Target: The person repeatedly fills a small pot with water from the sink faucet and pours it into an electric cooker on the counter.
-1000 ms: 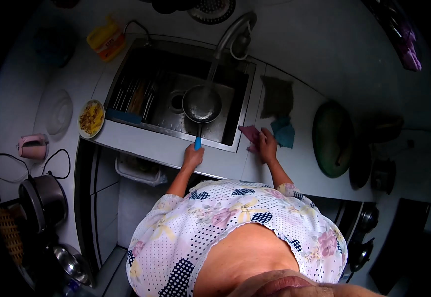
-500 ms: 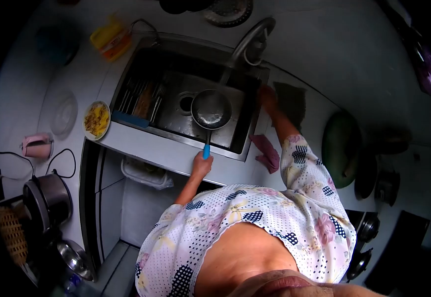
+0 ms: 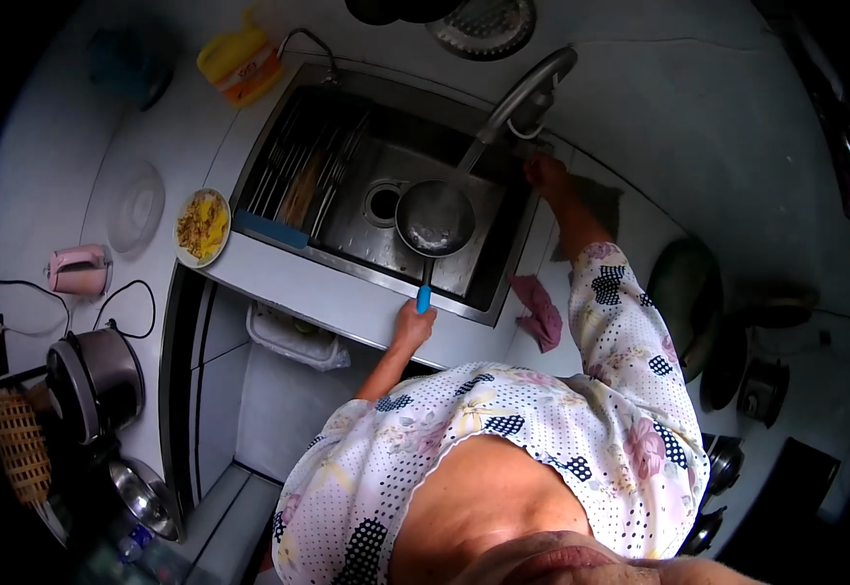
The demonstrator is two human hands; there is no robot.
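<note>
Gripping the blue handle (image 3: pixel 424 295), the left hand (image 3: pixel 413 323) was closed around it and held the pan (image 3: pixel 434 218) over the sink (image 3: pixel 488 292), under the faucet (image 3: pixel 527 88) spout. The right hand (image 3: pixel 546 174) reached to the faucet's base at the pan's two o'clock; whether its fingers were curled or open could not be told. A pink cloth (image 3: pixel 540 310) lay on the counter at the pan's four o'clock. A plate (image 3: pixel 201 226) of yellow food sat at nine o'clock, a yellow bottle (image 3: pixel 239 64) at ten.
</note>
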